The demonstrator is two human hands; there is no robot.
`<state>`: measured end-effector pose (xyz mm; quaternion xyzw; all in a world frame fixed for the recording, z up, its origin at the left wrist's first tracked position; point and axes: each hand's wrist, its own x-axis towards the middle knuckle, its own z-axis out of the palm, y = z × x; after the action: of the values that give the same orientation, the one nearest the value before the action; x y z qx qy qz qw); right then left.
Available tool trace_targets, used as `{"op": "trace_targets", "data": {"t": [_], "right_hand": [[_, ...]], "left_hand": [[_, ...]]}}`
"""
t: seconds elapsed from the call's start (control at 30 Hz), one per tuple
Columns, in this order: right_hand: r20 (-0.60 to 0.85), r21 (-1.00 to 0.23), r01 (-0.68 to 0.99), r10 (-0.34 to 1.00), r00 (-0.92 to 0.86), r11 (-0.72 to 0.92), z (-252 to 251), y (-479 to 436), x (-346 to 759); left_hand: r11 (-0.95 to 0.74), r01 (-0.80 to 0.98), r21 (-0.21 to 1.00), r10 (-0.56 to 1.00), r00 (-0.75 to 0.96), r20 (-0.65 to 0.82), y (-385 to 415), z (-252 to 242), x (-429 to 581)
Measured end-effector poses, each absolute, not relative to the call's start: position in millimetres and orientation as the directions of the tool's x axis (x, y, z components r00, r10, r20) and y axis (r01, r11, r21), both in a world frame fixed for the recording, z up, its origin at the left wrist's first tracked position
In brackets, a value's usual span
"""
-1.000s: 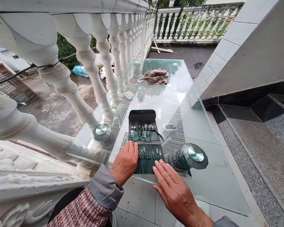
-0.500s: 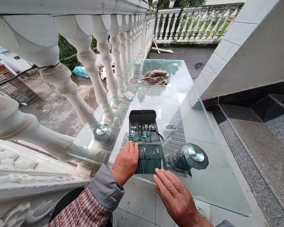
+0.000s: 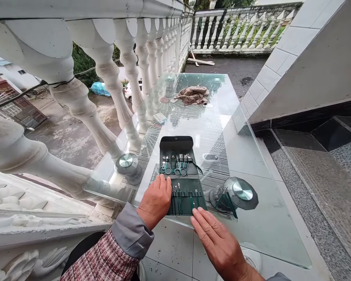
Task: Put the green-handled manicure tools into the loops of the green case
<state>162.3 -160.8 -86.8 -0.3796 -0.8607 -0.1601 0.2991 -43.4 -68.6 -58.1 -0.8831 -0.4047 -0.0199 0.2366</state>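
Observation:
An unfolded dark green manicure case [image 3: 184, 176] lies on the glass table. Small scissors [image 3: 180, 170], clippers and a pair of nippers [image 3: 196, 164] sit in its upper panel. Several slim tools [image 3: 178, 199] stand in loops across the lower panel. My left hand [image 3: 156, 197] holds the case's left edge, fingers bent over it and thumb hidden. At the lower right corner, my right hand [image 3: 218, 238] has its fingers together over a slim manicure tool [image 3: 194, 204]; only its small metal tip shows. The thumb is mostly hidden beneath.
The glass table [image 3: 269, 234] rests on round metal-capped supports [image 3: 242, 191]. A crumpled brown cloth [image 3: 193, 95] and a small card box [image 3: 159, 118] lie farther back. A white oval object [image 3: 210, 157] is right of the case. White balusters [image 3: 84, 105] line the left; stone steps [image 3: 324, 164] are right.
At the lower right of the case, a silver piece by my right fingertips is gone from view, and a small tip shows slightly left. My left hand stays in place.

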Motion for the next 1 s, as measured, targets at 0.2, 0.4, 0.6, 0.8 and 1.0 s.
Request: {"op": "trace_targets", "data": {"t": [0.2,0.4,0.6,0.8,1.0], "right_hand": [[0.651,0.025,0.71,0.527,-0.546,0.704,-88.8,-160.8,167.9],[0.575,0.067,0.782,0.616,-0.538,0.62,-90.0,-158.5,160.3],[0.599,0.052,0.723,0.557,-0.574,0.689,-87.0,-159.9,165.2],[0.609,-0.029,0.593,0.484,-0.628,0.805,-72.9,-162.0,175.0],[0.628,-0.166,0.533,0.505,-0.592,0.83,-63.5,-167.5,184.9]], "left_hand": [[-0.563,0.727,-0.392,0.712,0.668,0.217,-69.1,-57.3,-42.9],[-0.562,0.724,-0.4,0.711,0.67,0.214,-69.3,-57.1,-42.3],[-0.557,0.72,-0.413,0.709,0.672,0.216,-69.1,-57.3,-42.8],[-0.571,0.724,-0.387,0.708,0.673,0.214,-69.1,-58.9,-43.9],[-0.561,0.72,-0.408,0.705,0.674,0.22,-69.0,-57.5,-43.2]]}}
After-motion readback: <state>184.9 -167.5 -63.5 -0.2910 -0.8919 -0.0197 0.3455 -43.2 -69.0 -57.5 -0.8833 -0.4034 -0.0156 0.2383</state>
